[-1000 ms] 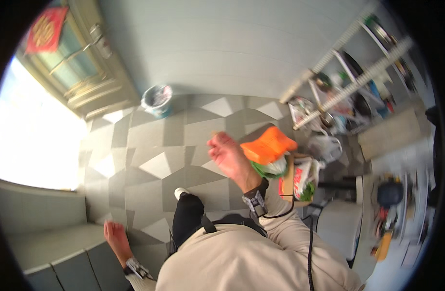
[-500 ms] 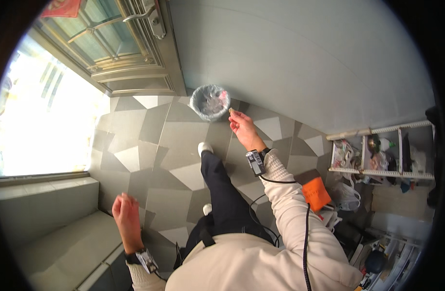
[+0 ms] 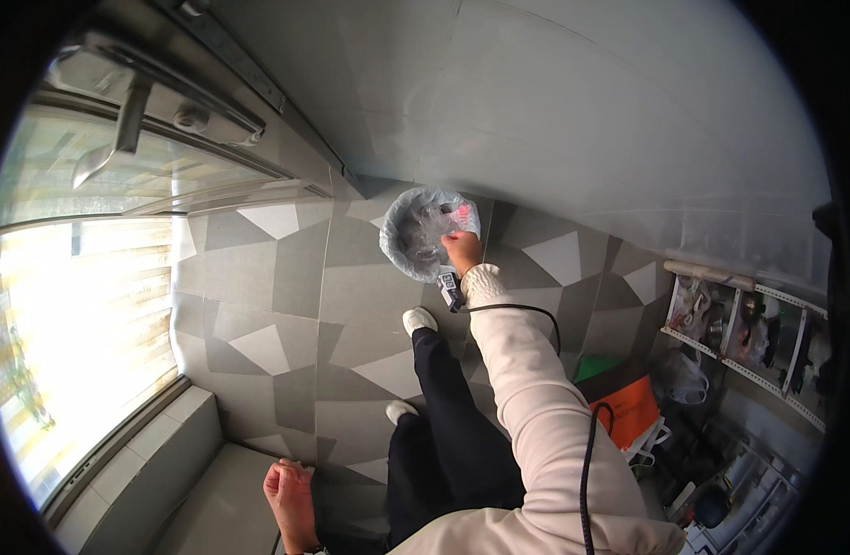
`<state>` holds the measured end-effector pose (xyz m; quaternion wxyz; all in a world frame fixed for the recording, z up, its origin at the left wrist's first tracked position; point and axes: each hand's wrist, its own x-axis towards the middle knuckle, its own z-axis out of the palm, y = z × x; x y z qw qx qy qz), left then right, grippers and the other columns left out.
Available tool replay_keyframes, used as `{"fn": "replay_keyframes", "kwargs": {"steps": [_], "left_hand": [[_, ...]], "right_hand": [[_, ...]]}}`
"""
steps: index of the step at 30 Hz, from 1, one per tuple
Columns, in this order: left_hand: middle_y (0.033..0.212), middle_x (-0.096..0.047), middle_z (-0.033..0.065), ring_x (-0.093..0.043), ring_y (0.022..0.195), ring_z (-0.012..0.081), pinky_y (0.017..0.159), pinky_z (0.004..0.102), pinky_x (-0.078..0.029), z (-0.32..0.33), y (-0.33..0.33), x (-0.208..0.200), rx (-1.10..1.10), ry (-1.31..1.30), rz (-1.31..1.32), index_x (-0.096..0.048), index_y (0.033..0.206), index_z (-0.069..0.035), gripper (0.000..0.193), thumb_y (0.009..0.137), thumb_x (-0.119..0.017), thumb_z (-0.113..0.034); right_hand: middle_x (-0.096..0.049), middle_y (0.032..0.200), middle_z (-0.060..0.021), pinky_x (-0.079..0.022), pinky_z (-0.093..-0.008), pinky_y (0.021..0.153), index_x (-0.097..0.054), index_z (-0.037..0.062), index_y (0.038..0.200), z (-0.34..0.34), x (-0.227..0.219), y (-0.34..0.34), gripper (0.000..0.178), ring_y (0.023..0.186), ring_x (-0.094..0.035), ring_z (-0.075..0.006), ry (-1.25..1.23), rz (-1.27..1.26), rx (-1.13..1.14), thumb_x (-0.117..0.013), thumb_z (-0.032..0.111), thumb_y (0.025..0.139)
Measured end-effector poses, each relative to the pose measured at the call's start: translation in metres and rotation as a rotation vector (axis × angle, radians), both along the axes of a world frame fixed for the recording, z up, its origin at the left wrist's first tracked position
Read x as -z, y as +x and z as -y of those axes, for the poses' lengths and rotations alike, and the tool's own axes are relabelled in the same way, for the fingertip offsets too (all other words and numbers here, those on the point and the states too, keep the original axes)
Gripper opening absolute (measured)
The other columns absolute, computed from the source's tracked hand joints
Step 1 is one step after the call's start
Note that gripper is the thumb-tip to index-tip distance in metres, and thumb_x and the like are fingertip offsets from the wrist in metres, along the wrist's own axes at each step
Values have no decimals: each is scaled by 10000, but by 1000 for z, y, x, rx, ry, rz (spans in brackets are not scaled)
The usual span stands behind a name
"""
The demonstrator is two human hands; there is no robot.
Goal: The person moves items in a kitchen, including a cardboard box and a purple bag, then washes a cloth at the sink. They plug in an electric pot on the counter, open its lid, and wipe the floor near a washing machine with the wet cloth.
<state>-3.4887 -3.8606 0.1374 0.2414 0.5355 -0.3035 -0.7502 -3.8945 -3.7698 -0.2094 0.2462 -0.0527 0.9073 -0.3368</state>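
Note:
My right hand (image 3: 463, 251) reaches over the near right rim of a round bin (image 3: 404, 262) lined with a clear plastic bag. Its fingers are pinched together, pointing into the bin; whatever lies between them is too small or hidden to make out. Inside the bin lies crumpled clear plastic (image 3: 431, 225), with a pink-and-white scrap (image 3: 463, 215) by the right side. Low on the left, my left hand (image 3: 291, 499) hangs with its fingers curled in, and no object shows in it. A small device with a cable (image 3: 451, 290) is strapped at my right wrist.
A door with a lever handle (image 3: 119, 139) stands at the left, beside a grey wall (image 3: 554, 111). At the right are a shelf rack (image 3: 735, 333) with bagged items and an orange bag (image 3: 628, 414). A low ledge (image 3: 212, 495) runs along the lower left.
My right hand, pinching a small pale thing beside the bin earlier, has moved over its opening. I have stepped closer to the door, which now looks nearer. My left hand hangs lower in view.

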Motion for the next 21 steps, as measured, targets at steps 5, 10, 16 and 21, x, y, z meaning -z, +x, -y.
{"fn": "replay_keyframes", "kwargs": {"steps": [5, 10, 16, 21], "left_hand": [[653, -391, 3, -334, 588, 97, 571, 240, -303, 23, -21, -2, 32, 15, 18, -402, 649, -62, 245, 848, -537, -106], [658, -387, -7, -343, 594, 86, 566, 235, -294, 40, -33, -8, 66, 30, 16, -404, 655, -70, 227, 846, -526, -72], [693, -417, -15, -380, 625, 86, 574, 232, -315, 63, -50, -9, 177, 63, -88, -447, 682, -71, 183, 848, -523, -63], [694, -412, -17, -382, 629, 87, 562, 218, -322, 83, -92, -18, 574, -29, -337, -464, 701, -75, 161, 845, -538, -83]], "right_hand": [[-636, 662, -103, -479, -315, 605, -632, 38, 699, 7, 2, -6, 173, 632, -619, -210, -105, 115, 85, -716, 162, 613], [-618, 638, -73, -470, -283, 537, -615, 28, 716, 3, 0, -11, 185, 546, -586, -161, -340, 104, 100, -656, 208, 717], [-592, 713, -69, -463, -287, 472, -559, 30, 888, -27, -63, 9, 213, 548, -563, -151, -90, 255, 194, -593, 222, 802], [-376, 1231, -61, -385, -364, 918, -223, 85, 1322, -89, -190, 93, 634, 1094, -430, -171, -1097, 803, 282, -590, 88, 805]]}}
